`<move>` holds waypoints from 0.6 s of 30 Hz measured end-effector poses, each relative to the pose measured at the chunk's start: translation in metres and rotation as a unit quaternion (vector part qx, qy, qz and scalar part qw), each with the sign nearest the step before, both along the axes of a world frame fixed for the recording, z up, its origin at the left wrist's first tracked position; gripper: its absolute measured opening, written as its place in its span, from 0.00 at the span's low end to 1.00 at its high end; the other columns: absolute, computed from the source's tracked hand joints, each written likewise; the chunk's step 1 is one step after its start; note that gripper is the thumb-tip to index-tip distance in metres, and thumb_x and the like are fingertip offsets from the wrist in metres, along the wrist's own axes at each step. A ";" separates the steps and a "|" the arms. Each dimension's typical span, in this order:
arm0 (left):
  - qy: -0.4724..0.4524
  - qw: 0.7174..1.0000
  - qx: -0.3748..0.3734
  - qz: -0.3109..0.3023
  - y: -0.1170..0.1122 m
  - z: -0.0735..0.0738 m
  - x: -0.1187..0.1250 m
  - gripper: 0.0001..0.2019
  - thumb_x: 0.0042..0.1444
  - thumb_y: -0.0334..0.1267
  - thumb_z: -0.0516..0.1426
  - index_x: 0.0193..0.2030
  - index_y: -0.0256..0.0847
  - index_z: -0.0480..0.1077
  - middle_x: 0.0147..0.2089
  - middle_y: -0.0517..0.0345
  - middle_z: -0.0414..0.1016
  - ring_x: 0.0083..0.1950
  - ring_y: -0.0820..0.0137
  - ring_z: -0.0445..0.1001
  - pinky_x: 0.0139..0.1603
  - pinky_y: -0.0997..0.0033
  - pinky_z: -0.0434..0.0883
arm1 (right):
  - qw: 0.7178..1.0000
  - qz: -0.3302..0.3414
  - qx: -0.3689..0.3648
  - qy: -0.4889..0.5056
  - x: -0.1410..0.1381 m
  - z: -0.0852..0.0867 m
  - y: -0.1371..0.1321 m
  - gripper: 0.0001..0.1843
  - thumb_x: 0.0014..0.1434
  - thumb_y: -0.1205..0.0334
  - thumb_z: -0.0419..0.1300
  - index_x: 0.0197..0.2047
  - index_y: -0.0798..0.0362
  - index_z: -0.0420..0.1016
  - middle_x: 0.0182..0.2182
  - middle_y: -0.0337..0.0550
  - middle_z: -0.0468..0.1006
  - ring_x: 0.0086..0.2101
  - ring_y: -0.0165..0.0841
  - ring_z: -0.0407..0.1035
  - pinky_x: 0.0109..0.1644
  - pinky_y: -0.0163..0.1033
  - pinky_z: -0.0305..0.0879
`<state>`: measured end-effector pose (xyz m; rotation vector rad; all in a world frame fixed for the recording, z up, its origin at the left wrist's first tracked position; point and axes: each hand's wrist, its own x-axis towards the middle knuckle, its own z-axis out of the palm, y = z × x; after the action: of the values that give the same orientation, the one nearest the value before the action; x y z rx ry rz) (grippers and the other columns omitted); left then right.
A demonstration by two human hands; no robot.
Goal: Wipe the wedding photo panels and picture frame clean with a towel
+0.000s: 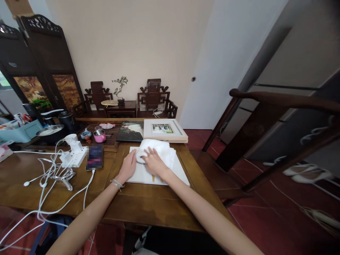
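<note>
A white cloth [160, 148] lies bunched on a flat white panel [175, 173] on the wooden table [148, 209]. My right hand [153, 162] rests on the cloth with its fingers stretched out flat, pressing it down. My left hand [129, 165] sits at the cloth's left edge, fingers curled onto the fabric; a thin bracelet is on that wrist. Just beyond the cloth stands a light wooden picture frame [164, 130] and beside it a dark print [130, 131].
A white power strip [73, 156] with tangled cables, a phone [94, 157] and a pink pot [99, 136] lie at the left. Carved dark chairs [154, 95] stand by the far wall. A dark chair back [278, 102] rises at the right over red floor.
</note>
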<state>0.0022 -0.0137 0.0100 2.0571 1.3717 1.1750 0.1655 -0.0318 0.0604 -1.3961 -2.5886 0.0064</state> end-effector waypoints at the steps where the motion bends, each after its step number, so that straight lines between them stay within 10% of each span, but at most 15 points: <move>1: -0.064 0.998 -0.006 0.020 0.001 0.003 0.000 0.19 0.62 0.38 0.45 0.56 0.36 0.64 0.59 0.46 0.67 0.61 0.64 0.65 0.63 0.59 0.58 | 1.000 0.020 -0.001 -0.004 -0.005 -0.001 -0.007 0.23 0.51 0.74 0.52 0.51 0.63 0.71 0.59 0.63 0.61 0.62 0.51 0.46 0.63 0.56 0.40; 5: -0.224 0.973 -0.035 0.051 0.004 0.009 -0.001 0.20 0.63 0.42 0.43 0.54 0.34 0.66 0.57 0.47 0.69 0.58 0.66 0.67 0.61 0.63 0.61 | 0.988 0.153 -0.010 0.021 -0.006 0.005 -0.050 0.23 0.49 0.75 0.51 0.48 0.58 0.73 0.58 0.56 0.65 0.61 0.43 0.49 0.63 0.50 0.43; 9: -0.128 0.990 -0.012 0.054 -0.001 0.007 0.002 0.19 0.63 0.40 0.44 0.53 0.34 0.67 0.57 0.47 0.69 0.58 0.66 0.67 0.62 0.62 0.61 | 0.983 0.167 -0.063 0.047 0.017 0.021 -0.076 0.22 0.45 0.76 0.49 0.42 0.56 0.76 0.45 0.55 0.75 0.50 0.40 0.66 0.51 0.43 0.61; 18: 0.175 0.984 0.018 -0.036 -0.012 0.005 0.007 0.18 0.59 0.30 0.46 0.55 0.37 0.65 0.61 0.45 0.64 0.64 0.58 0.59 0.64 0.47 0.54 | 0.996 0.017 -0.053 0.070 0.027 0.019 0.006 0.26 0.46 0.76 0.47 0.47 0.58 0.74 0.38 0.52 0.79 0.41 0.41 0.71 0.45 0.39 0.61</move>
<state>0.0091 -0.0257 0.0147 2.4024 1.4190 0.8415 0.1922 -0.0255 0.0792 -1.3346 -2.5277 0.2409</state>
